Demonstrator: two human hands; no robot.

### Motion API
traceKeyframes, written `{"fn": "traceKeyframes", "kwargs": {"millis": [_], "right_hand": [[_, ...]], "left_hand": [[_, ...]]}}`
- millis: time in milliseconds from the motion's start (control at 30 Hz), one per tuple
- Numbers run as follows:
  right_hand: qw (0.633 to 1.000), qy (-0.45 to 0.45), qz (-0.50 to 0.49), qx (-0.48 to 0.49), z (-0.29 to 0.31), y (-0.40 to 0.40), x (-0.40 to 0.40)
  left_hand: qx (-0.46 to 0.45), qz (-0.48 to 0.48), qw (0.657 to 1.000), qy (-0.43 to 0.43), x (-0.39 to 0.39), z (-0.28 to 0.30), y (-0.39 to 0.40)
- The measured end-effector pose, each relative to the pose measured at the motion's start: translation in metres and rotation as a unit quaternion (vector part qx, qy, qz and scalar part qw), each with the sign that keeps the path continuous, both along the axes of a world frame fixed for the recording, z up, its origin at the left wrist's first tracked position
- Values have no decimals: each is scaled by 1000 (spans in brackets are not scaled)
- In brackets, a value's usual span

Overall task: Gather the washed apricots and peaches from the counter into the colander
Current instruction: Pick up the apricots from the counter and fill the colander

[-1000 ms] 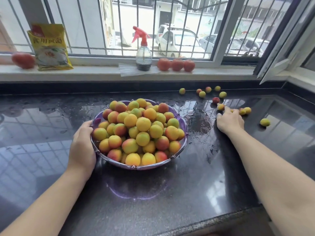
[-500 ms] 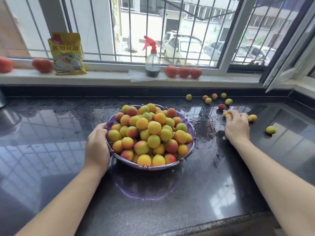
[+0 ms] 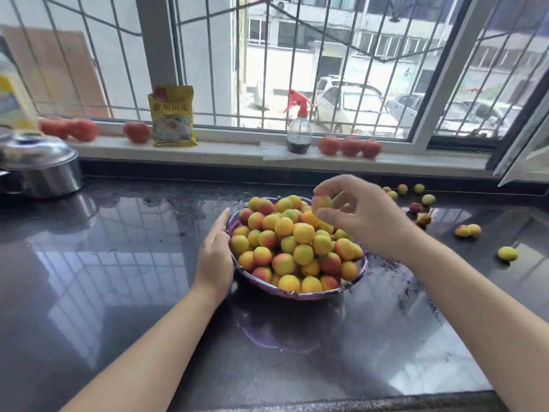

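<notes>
Right hand [image 3: 361,218] pinches a fruit [image 3: 321,202] above the colander [image 3: 300,294], other fingers spread. Left hand [image 3: 215,254], fingers straight and together, rests against the colander's left rim.

Place: a home kitchen — someone is working at a window-side counter.
Counter [image 3: 118,263]: dark polished stone, lying wet and reflecting the window.
Cookware: a lidded steel pot [image 3: 38,168] is sitting at the left edge.
Windowsill [image 3: 225,150]: tomatoes [image 3: 350,145], a yellow food packet [image 3: 172,117] and a spray bottle [image 3: 298,129] are lining it.
Outside: barred panes are showing parked cars [image 3: 350,105] — a residential street.
</notes>
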State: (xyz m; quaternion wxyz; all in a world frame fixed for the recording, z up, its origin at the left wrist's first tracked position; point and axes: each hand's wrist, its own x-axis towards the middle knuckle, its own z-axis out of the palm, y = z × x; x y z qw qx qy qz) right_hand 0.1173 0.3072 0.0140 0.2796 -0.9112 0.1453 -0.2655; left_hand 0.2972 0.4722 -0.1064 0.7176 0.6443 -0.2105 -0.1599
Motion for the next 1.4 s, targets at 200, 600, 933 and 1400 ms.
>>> {"fn": "traceKeyframes", "kwargs": {"millis": [200,600,933,1400], "right_hand": [[962,80,100,-239,-27,35,25],[929,53,92,-355,-40,36,23],[986,-49,-17,-159,-50,16,-7],[917,141,-372,44,-130,-166,-68]], "left_hand": [[45,17,998,-36,-12,4,8],[62,16,996,-63,-32,0,19],[35,47,997,-59,-47,-1,8],[-10,138,987,-82,-59,-8,-57]]}}
